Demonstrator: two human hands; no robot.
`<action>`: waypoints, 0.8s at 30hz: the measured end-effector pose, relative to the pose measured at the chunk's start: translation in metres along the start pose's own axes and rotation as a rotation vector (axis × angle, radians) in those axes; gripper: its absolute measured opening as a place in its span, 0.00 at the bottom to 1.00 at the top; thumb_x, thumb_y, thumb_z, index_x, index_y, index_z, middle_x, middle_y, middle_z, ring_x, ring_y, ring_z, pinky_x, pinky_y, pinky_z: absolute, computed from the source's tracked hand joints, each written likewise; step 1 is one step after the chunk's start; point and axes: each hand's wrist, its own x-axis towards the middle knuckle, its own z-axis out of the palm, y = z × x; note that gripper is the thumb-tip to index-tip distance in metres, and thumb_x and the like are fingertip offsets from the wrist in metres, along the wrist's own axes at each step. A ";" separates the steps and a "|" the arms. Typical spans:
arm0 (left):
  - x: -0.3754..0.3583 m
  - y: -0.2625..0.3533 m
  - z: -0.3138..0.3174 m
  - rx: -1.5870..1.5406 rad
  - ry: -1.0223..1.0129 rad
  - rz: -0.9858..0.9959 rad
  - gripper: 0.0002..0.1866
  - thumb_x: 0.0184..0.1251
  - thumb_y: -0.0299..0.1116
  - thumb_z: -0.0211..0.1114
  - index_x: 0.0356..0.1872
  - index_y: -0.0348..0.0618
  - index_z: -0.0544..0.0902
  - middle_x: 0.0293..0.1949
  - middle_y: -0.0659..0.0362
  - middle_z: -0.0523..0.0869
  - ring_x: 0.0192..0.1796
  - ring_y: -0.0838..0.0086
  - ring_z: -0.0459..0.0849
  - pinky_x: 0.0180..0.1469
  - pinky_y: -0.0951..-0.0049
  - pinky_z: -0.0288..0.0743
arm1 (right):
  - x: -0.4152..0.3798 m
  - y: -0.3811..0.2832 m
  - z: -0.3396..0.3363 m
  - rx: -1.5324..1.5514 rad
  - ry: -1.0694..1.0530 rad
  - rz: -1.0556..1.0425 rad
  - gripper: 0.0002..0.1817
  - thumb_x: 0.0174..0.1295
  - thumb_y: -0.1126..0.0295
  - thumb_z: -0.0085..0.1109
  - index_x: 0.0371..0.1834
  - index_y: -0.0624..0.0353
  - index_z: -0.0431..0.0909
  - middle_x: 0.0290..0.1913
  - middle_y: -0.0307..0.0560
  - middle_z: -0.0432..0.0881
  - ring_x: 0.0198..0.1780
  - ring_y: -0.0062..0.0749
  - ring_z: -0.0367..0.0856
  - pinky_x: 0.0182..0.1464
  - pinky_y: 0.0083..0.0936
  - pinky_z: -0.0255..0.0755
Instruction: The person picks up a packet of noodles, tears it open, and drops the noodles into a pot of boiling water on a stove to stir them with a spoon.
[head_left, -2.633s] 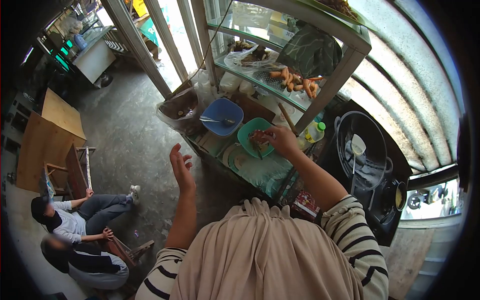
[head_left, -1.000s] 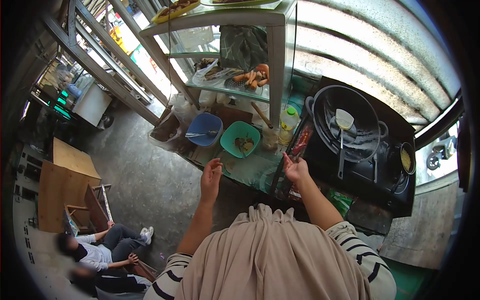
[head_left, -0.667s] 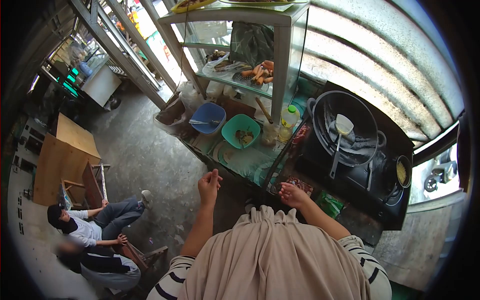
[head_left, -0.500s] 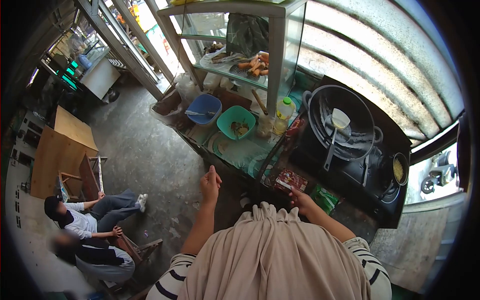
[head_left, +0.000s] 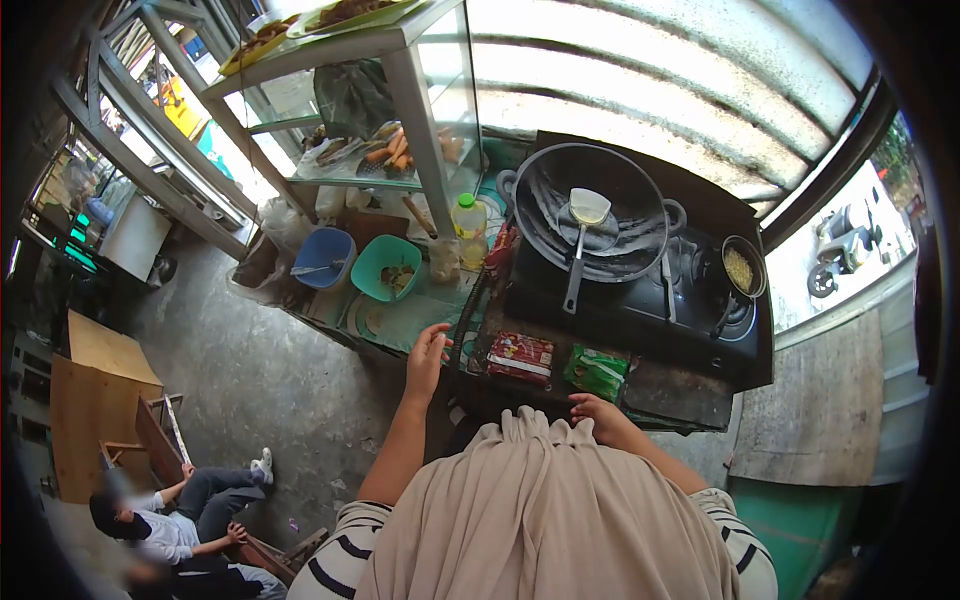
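Note:
My left hand (head_left: pixel 428 357) is open, fingers stretched out and a little apart, close to the front edge of the counter. Low in front of the stove, my right hand (head_left: pixel 596 416) has its fingers extended toward the left, and nothing shows in it. Just beyond it lies a green packet (head_left: pixel 597 372), with a red packet (head_left: pixel 519 357) to its left. A large dark wok (head_left: pixel 640 180) sits on the black stove (head_left: pixel 620 318), a spatula (head_left: pixel 577 255) resting inside it. To the right, a small pan (head_left: pixel 739 268) holds yellowish food.
On the left counter stand a blue bowl (head_left: pixel 324 259), a green bowl (head_left: pixel 385 268) and a bottle with a green cap (head_left: pixel 468 220). A glass display case (head_left: pixel 405 85) rises behind them. Two people (head_left: pixel 190 520) sit at lower left.
My view has turned right, so the counter and stove appear further left. My left hand has opened from a loose curl. The right hand has drawn away from the red packet.

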 end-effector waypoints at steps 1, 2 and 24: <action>0.006 0.001 0.004 0.013 -0.023 0.026 0.16 0.75 0.36 0.53 0.56 0.40 0.77 0.38 0.64 0.80 0.32 0.85 0.73 0.35 0.83 0.68 | 0.004 0.005 -0.008 0.077 0.036 -0.022 0.16 0.61 0.78 0.55 0.53 0.55 0.76 0.33 0.40 0.78 0.31 0.25 0.76 0.37 0.24 0.75; 0.011 0.002 0.008 0.025 -0.046 0.050 0.15 0.75 0.35 0.53 0.56 0.40 0.77 0.38 0.63 0.80 0.33 0.85 0.73 0.37 0.82 0.69 | 0.007 0.011 -0.014 0.154 0.070 -0.043 0.15 0.61 0.79 0.56 0.51 0.55 0.76 0.32 0.39 0.77 0.29 0.23 0.74 0.35 0.22 0.74; 0.208 -0.065 -0.266 -0.339 0.863 -0.063 0.21 0.65 0.39 0.66 0.56 0.49 0.74 0.46 0.65 0.79 0.33 0.80 0.76 0.27 0.80 0.67 | 0.064 0.055 0.095 0.221 0.236 -0.104 0.12 0.63 0.74 0.56 0.49 0.51 0.76 0.32 0.36 0.76 0.33 0.26 0.75 0.39 0.27 0.75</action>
